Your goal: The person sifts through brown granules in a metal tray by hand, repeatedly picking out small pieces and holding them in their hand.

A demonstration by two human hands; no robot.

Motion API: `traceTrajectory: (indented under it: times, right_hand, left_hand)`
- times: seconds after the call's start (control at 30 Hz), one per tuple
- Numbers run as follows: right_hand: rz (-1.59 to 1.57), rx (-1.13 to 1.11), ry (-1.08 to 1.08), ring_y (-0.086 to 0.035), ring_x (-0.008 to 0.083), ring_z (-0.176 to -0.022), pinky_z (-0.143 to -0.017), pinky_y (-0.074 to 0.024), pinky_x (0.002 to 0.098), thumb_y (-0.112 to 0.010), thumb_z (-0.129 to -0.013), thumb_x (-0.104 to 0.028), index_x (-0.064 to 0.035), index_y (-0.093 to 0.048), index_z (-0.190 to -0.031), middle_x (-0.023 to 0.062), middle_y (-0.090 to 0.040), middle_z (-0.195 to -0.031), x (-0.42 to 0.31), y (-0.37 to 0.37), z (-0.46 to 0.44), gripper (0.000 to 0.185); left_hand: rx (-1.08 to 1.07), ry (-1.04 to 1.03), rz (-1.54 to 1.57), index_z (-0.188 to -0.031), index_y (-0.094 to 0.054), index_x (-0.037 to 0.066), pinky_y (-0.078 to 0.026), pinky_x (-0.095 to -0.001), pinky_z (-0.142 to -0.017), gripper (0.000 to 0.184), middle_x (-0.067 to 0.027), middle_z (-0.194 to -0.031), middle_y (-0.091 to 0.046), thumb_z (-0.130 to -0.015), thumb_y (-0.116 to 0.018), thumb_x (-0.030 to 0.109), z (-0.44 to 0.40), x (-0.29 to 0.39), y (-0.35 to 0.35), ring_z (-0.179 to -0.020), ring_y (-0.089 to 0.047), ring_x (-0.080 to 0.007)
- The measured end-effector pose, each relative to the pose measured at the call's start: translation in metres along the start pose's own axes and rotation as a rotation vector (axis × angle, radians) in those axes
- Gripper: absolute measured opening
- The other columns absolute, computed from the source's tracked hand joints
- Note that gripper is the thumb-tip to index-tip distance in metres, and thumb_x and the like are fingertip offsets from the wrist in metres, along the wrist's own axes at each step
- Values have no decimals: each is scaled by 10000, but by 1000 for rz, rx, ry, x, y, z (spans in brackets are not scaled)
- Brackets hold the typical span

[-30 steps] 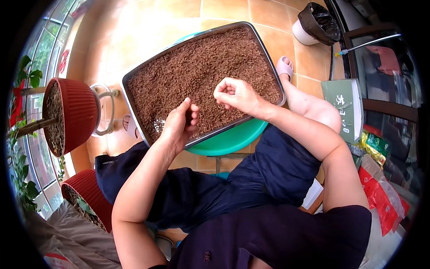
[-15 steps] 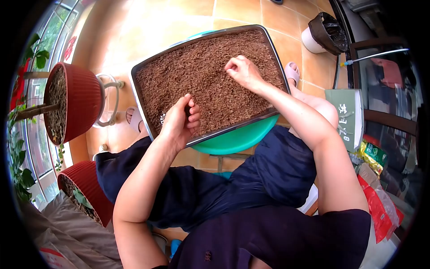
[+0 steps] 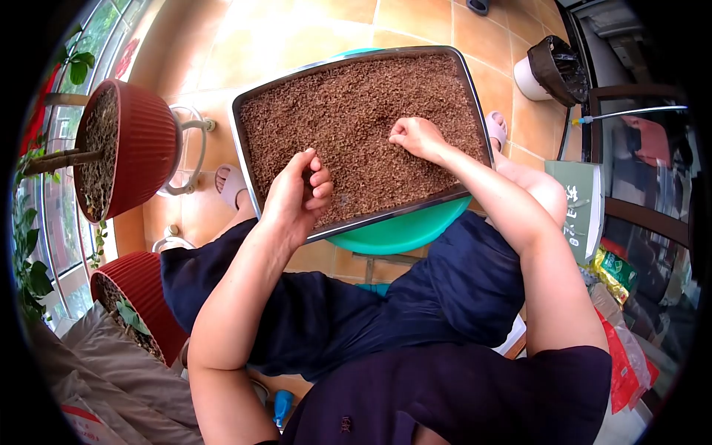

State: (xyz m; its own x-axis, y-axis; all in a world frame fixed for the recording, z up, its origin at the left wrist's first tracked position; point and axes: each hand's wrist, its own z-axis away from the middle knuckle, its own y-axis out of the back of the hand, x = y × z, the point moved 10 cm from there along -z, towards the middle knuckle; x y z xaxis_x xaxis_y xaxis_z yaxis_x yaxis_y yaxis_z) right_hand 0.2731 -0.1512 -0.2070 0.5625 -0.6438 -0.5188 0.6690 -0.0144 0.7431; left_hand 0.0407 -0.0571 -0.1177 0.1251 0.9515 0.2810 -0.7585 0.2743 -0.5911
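Note:
A dark rectangular tray (image 3: 239, 141) full of brown granular material (image 3: 348, 96) rests on a round green basin (image 3: 400, 236). Over the tray's near left part is my left hand (image 3: 300, 191), its fingers curled and thumb pressed near the index finger; what it holds, if anything, is hidden. My right hand (image 3: 417, 139) is at the surface of the material, right of the middle, with thumb and fingertips pinched together. Anything between those fingertips is too small to make out.
Red ribbed plant pots (image 3: 144, 144) stand at the left by the window. A bin with a black bag (image 3: 534, 78) is at the upper right. Right of my knee are a green box (image 3: 575, 204) and red packaging (image 3: 627, 363). A blue object (image 3: 282, 406) lies below.
The view has shifted, so the tray appears farther right. My right hand moved away over the material, then came down to its surface, still pinched. My left hand has kept nearly the same curled pose.

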Motion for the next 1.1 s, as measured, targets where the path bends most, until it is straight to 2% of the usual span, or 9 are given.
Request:
traceTrajectory:
  times: [0.03,0.17,0.27,0.3,0.53,0.67,0.77,0.87,1.1]
  right_hand:
    - [-54,-26,11,-706,225,-799,-702,-549,358,-718,-875,-250,-96,-738,-904,71,-750,-877,8,-3,-3,158]
    - [-598,-252,-215,-654,44,-700,-565,-491,180,-733,-915,-306,-53,-733,-922,20,-747,-865,25,-2,20,253]
    - [-866,-260,-288,-640,53,-686,-572,-493,189,-719,-928,-308,-54,-726,-975,24,-743,-878,18,15,43,259]
    - [-925,-281,-294,-616,47,-692,-588,-488,180,-684,-957,-324,-43,-698,-1101,0,-710,-893,18,16,47,316]
    - [-1041,-99,-193,-537,30,-680,-569,-446,178,-615,-996,-298,-53,-723,-1103,-33,-644,-840,5,50,59,288]
    - [-873,-318,86,-535,42,-782,-667,-462,193,-572,-1016,-341,-91,-726,-1167,-21,-614,-901,-85,57,89,330]
    - [-679,-163,464,-560,60,-799,-662,-491,223,-521,-1033,-368,-64,-709,-1208,17,-641,-936,-105,53,82,397]
    - [-737,-157,112,-533,47,-726,-643,-476,205,-523,-1027,-396,-92,-732,-1156,-19,-611,-894,-65,64,64,390]
    - [-1025,-95,-273,-579,67,-730,-627,-512,222,-627,-970,-307,-64,-722,-963,-17,-640,-835,25,18,42,261]
  left_hand:
    - [1,-2,-3,-834,-480,129,-261,-211,-412,257,26,-676,-418,-1041,-486,281,0,0,-1,-545,-384,-80]
    - [-4,5,-26,-839,-488,120,-262,-210,-420,249,14,-689,-432,-1038,-488,271,-3,-3,-5,-572,-404,-85]
    - [-1,27,-55,-835,-498,115,-262,-213,-426,247,8,-702,-449,-1034,-487,261,-8,-12,-11,-579,-409,-88]
    - [4,36,-67,-834,-501,113,-262,-214,-427,246,6,-707,-456,-1033,-487,257,-10,-16,-13,-580,-409,-89]
    - [-11,81,-225,-957,-558,56,-386,-221,-512,242,-34,-819,-573,-1035,-451,258,-26,-36,-28,-686,-552,-122]
    - [22,64,-288,-1084,-593,14,-486,-249,-658,295,-73,-970,-643,-1041,-418,248,-26,-43,-48,-840,-642,-155]
    - [-44,44,-194,-1076,-579,16,-462,-229,-620,254,-78,-957,-625,-1028,-440,224,-27,-45,-60,-808,-599,-143]
    - [-92,37,-142,-1066,-569,18,-416,-215,-562,246,-61,-917,-598,-1028,-436,221,-35,-38,-47,-738,-547,-132]
    - [-77,9,-61,-898,-496,79,-311,-214,-475,152,-20,-791,-486,-988,-466,198,-21,-18,-37,-611,-415,-96]
